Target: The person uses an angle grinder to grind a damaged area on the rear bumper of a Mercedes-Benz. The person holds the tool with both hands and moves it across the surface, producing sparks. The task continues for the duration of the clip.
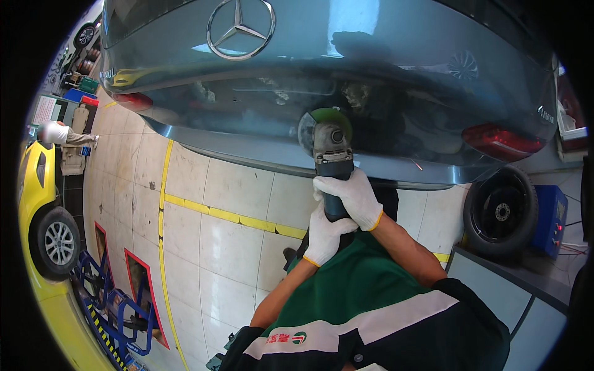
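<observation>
An angle grinder [334, 168] is held upright in the picture between both of my white-gloved hands. My right hand [354, 196] wraps round the body behind its gear head. Lower down, my left hand [326, 238] is closed round the rear of the same tool. Its round disc [338, 117], partly greenish and blurred, is at the lower rear panel of a grey-blue car [396, 74]; exact contact cannot be told. Rough pale patches [356, 94] mark the panel above the disc. A short orange spark streak [418, 164] shows to its right.
A yellow car [34, 216] stands at the left by a blue lift frame [127, 312] and red-edged floor openings. A person [62, 133] is farther off. At right, a wheel [502, 213] and blue box [550, 216] rest on a grey cabinet [489, 281]. Yellow lines [223, 214] cross the tiles.
</observation>
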The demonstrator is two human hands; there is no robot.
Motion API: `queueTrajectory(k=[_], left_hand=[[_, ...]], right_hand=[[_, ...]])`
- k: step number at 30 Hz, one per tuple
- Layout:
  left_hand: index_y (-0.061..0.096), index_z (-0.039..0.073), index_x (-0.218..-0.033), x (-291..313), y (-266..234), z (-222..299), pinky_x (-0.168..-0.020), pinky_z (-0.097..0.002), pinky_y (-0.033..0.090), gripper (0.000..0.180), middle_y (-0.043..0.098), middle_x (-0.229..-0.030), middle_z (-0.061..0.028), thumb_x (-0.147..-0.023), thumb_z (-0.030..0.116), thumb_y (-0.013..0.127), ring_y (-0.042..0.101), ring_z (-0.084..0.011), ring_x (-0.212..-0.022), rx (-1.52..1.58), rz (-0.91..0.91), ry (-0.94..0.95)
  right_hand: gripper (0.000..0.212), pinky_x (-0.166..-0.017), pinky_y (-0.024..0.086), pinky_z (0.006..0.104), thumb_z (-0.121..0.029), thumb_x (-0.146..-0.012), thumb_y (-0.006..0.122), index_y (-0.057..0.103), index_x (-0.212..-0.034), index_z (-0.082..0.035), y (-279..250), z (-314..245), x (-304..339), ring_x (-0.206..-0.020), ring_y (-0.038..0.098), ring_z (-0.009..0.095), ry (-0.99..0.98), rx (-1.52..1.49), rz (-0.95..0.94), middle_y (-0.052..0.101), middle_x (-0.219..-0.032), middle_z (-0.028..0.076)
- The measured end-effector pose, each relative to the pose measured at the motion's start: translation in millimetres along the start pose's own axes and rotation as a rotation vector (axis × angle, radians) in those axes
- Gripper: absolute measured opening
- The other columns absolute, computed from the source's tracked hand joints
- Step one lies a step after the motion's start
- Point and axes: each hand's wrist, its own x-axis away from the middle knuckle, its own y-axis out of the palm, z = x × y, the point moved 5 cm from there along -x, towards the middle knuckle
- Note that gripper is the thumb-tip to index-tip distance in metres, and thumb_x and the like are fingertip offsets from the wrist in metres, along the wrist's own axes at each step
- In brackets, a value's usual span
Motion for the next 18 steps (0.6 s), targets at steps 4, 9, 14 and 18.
queueTrajectory(k=[4,9,14,18], left_hand=[[0.063,-0.003,-0.115,-0.9,1.3,3.5,-0.078,-0.0326,0.058,0.051,0.074,-0.095,-0.0078,-0.072,0.014,0.084,0.071,-0.0160,-0.087,-0.014,0.015,0.026],[0.063,-0.003,-0.118,-0.5,2.5,-0.8,-0.078,-0.0324,0.059,0.054,0.074,-0.095,-0.0074,-0.072,0.015,0.085,0.071,-0.0160,-0.087,0.021,0.007,0.018],[0.064,-0.003,-0.118,-0.3,0.8,-3.2,-0.077,-0.0321,0.059,0.054,0.074,-0.095,-0.0072,-0.072,0.015,0.085,0.071,-0.0161,-0.085,0.000,0.024,0.017],[0.064,-0.003,-0.117,0.3,1.4,-0.9,-0.077,-0.0321,0.058,0.053,0.074,-0.094,-0.0075,-0.071,0.015,0.084,0.071,-0.0162,-0.085,-0.019,0.031,0.007]], right_hand=[[0.017,-0.070,0.054,0.0306,-0.016,-0.092,0.076,0.070,-0.091,-0.001,1.5,-4.9,1.0,-0.073,0.066,0.014,-0.017,0.018,-0.001,0.071,-0.080,0.006],[0.018,-0.065,0.052,0.0294,-0.015,-0.088,0.081,0.069,-0.092,-0.002,-0.8,-2.9,1.0,-0.070,0.064,0.012,0.000,0.000,-0.004,0.069,-0.079,0.004],[0.017,-0.065,0.052,0.0293,-0.013,-0.089,0.080,0.069,-0.092,-0.002,-1.1,-0.5,0.0,-0.070,0.065,0.012,0.003,-0.008,0.004,0.069,-0.080,0.004],[0.017,-0.065,0.053,0.0294,-0.013,-0.089,0.080,0.069,-0.094,-0.001,-0.6,-2.1,0.5,-0.071,0.065,0.012,0.008,-0.014,0.000,0.069,-0.081,0.004]])
